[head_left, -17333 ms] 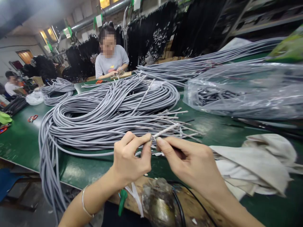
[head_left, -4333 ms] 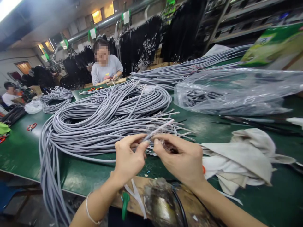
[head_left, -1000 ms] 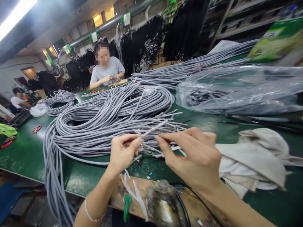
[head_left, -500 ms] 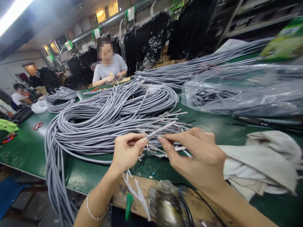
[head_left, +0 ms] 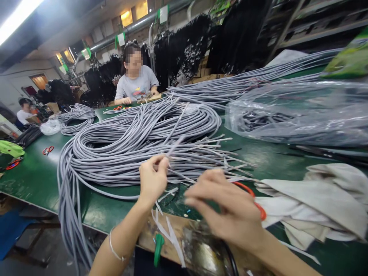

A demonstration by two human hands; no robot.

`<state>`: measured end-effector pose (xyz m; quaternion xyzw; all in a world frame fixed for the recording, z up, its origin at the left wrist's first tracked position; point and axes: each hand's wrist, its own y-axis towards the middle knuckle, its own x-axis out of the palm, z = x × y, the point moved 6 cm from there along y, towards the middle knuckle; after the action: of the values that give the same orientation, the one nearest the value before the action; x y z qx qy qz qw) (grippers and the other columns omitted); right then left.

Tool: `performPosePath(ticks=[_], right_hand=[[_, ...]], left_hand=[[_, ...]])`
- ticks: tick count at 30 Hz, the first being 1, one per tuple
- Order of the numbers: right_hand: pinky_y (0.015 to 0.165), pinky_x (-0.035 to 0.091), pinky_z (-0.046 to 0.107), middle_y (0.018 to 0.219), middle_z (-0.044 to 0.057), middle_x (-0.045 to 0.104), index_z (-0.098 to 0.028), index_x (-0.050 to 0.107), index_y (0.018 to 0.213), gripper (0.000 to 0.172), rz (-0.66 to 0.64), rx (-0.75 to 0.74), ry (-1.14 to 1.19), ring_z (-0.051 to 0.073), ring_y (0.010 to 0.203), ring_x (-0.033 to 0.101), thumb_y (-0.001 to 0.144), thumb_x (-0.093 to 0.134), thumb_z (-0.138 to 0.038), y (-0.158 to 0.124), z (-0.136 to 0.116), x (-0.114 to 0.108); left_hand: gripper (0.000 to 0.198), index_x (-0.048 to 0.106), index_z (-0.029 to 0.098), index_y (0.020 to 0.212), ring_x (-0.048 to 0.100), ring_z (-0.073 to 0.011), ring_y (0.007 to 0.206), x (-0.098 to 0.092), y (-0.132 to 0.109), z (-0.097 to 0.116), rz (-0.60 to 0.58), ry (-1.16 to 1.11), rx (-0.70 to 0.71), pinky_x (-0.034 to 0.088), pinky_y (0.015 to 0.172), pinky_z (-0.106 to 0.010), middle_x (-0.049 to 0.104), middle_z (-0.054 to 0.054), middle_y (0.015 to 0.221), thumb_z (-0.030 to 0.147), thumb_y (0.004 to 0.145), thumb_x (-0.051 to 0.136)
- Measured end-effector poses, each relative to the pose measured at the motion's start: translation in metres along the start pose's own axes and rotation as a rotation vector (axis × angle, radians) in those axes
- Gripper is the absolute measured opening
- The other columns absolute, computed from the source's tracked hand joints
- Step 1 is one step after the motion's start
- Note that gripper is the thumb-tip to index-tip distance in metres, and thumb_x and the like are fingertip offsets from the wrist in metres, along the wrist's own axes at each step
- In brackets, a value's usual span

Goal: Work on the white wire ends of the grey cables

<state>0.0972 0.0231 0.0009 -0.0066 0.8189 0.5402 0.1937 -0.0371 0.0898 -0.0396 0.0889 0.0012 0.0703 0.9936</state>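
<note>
My left hand [head_left: 153, 176] is closed, thumb against fingers, on a grey cable near its end. The cable's pale stripped end [head_left: 175, 147] points up from the grip and is blurred. Lower and to the right, my right hand [head_left: 227, 203] is smeared by motion, its thumb and fingers apart with nothing visible between them. Behind both hands lies a large bundle of grey cables [head_left: 123, 161], their loose ends fanned out to the right. Red-handled scissors [head_left: 260, 209] lie partly hidden behind my right hand.
A wooden board [head_left: 143, 237] carries a worn lump-like device and white strips [head_left: 172, 237]. Right of my hands lies a crumpled white cloth [head_left: 316, 199]. Beyond it sits a clear plastic bag [head_left: 301, 111] of dark pieces. A co-worker [head_left: 136, 82] sits across the green table [head_left: 31, 184].
My right hand has drawn down and away from the cable end, and its fingers have parted. The left hand has shifted slightly left and up with the cable. Red scissor handles now show.
</note>
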Motion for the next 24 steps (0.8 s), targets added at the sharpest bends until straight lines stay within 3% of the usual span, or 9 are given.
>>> performPosePath(ticks=[2, 3, 5, 7, 10, 13, 17, 20, 24], right_hand=[[0.055, 0.043, 0.028, 0.055, -0.004, 0.058, -0.024, 0.057, 0.074, 0.011, -0.05, -0.014, 0.079, 0.012, 0.052, 0.052, 0.076, 0.061, -0.014, -0.004, -0.005, 0.005], [0.051, 0.042, 0.026, 0.054, -0.004, 0.056, -0.024, 0.056, 0.075, 0.01, -0.017, 0.064, 0.08, 0.011, 0.05, 0.051, 0.076, 0.062, -0.017, -0.006, 0.0, 0.004], [0.04, 0.035, 0.022, 0.053, -0.006, 0.048, -0.024, 0.056, 0.078, 0.013, 0.128, 0.341, 0.038, 0.008, 0.042, 0.043, 0.073, 0.068, -0.027, -0.012, 0.022, -0.002], [0.033, 0.029, 0.02, 0.058, -0.007, 0.044, -0.022, 0.057, 0.088, 0.033, 0.216, 0.625, 0.041, 0.006, 0.037, 0.036, 0.066, 0.072, -0.041, -0.021, 0.045, -0.004], [0.035, 0.035, 0.021, 0.069, -0.002, 0.056, -0.019, 0.058, 0.095, 0.047, 0.154, 0.829, 0.179, 0.007, 0.039, 0.043, 0.061, 0.07, -0.05, -0.024, 0.063, 0.007], [0.041, 0.041, 0.023, 0.065, 0.003, 0.062, -0.018, 0.061, 0.074, 0.031, 0.109, 0.834, 0.229, 0.012, 0.046, 0.052, 0.067, 0.063, -0.048, -0.02, 0.063, 0.011], [0.04, 0.036, 0.024, 0.047, 0.001, 0.053, -0.019, 0.059, 0.057, 0.028, 0.152, 0.746, 0.114, 0.012, 0.042, 0.045, 0.073, 0.056, -0.042, -0.016, 0.058, 0.003], [0.04, 0.036, 0.024, 0.046, 0.0, 0.053, -0.019, 0.06, 0.059, 0.026, 0.165, 0.73, 0.129, 0.012, 0.04, 0.045, 0.073, 0.056, -0.04, -0.016, 0.059, 0.0], [0.039, 0.037, 0.022, 0.05, 0.0, 0.057, -0.018, 0.061, 0.068, 0.024, 0.228, 0.821, 0.271, 0.012, 0.042, 0.05, 0.07, 0.061, -0.042, -0.019, 0.065, -0.002]], left_hand=[[0.018, 0.063, 0.011, 0.071, 0.035, -0.0038, 0.043, -0.006, 0.005, 0.001, 0.042, -0.036, 0.005, 0.027, 0.042, -0.018, 0.05, 0.003, 0.054, 0.028, 0.071, 0.061], [0.018, 0.063, 0.011, 0.072, 0.036, -0.0038, 0.043, -0.006, 0.006, 0.003, 0.029, -0.065, 0.004, 0.028, 0.042, -0.018, 0.049, 0.004, 0.053, 0.028, 0.07, 0.062], [0.018, 0.062, 0.011, 0.074, 0.04, -0.0047, 0.044, -0.001, 0.004, 0.007, -0.021, -0.121, 0.0, 0.033, 0.044, -0.018, 0.049, 0.004, 0.051, 0.027, 0.066, 0.065], [0.02, 0.062, 0.011, 0.074, 0.046, -0.0061, 0.046, 0.006, -0.002, 0.01, -0.056, -0.145, -0.018, 0.039, 0.047, -0.019, 0.053, 0.003, 0.053, 0.026, 0.061, 0.069], [0.025, 0.061, 0.012, 0.074, 0.054, -0.008, 0.052, 0.017, -0.012, 0.009, -0.111, -0.15, -0.067, 0.044, 0.051, -0.019, 0.059, 0.001, 0.06, 0.024, 0.056, 0.074], [0.032, 0.057, 0.014, 0.075, 0.056, -0.0082, 0.05, 0.024, -0.016, 0.006, -0.16, -0.157, -0.104, 0.045, 0.05, -0.018, 0.058, 0.003, 0.058, 0.024, 0.053, 0.077], [0.035, 0.056, 0.014, 0.075, 0.051, -0.0056, 0.045, 0.025, -0.016, 0.006, -0.181, -0.172, -0.119, 0.042, 0.045, -0.016, 0.054, 0.005, 0.054, 0.025, 0.051, 0.079], [0.036, 0.061, 0.012, 0.079, 0.048, -0.0044, 0.044, 0.024, -0.014, 0.007, -0.202, -0.189, -0.127, 0.039, 0.044, -0.016, 0.054, 0.005, 0.054, 0.026, 0.052, 0.078], [0.034, 0.067, 0.009, 0.084, 0.042, -0.0034, 0.043, 0.022, -0.013, 0.008, -0.221, -0.157, -0.099, 0.033, 0.043, -0.017, 0.052, 0.005, 0.054, 0.027, 0.057, 0.076]])
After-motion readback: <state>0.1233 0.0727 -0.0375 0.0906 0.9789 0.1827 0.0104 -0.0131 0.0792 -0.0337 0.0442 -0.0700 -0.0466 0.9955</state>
